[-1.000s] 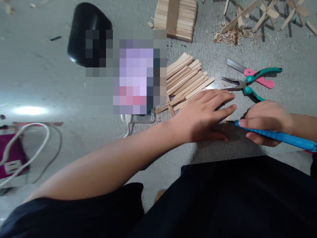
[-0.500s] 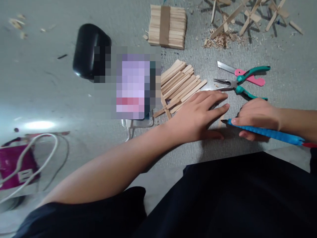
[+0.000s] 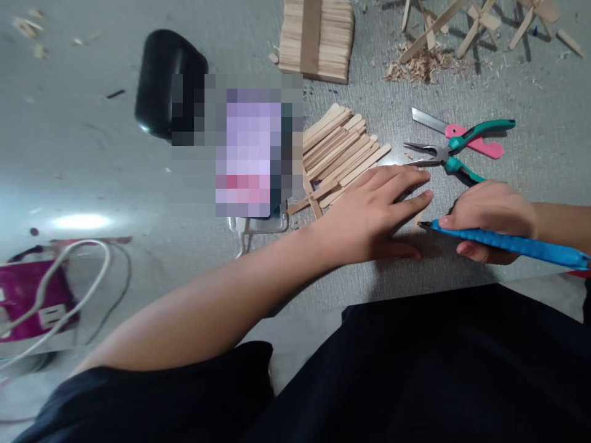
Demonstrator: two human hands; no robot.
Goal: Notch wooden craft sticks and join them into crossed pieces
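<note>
My left hand (image 3: 369,215) lies flat on the grey table, fingers stretched out to the right and spread. A short bit of craft stick (image 3: 417,219) shows between its index finger and thumb; the rest is hidden under the hand. My right hand (image 3: 492,215) is closed around a blue ribbed tool (image 3: 517,243), long and pen-like, with a narrow dark tip. That tip meets the stick just right of my left fingers. Loose craft sticks (image 3: 346,147) lie in a heap beyond my left hand, two of them crossed at its near edge.
Green-handled pliers (image 3: 443,154) overlap a pink folding knife (image 3: 475,140) beyond my right hand. Farther back are a bundle of sticks (image 3: 318,43), wood shavings (image 3: 422,64) and crossed-stick pieces (image 3: 480,21). A black rounded object (image 3: 161,80), a blurred-out phone (image 3: 249,147) and a white cable (image 3: 99,277) are leftward.
The view has shifted slightly, so most things sit a little higher or farther right. Both hands keep their places, and the tool's tip stays at the stick.
</note>
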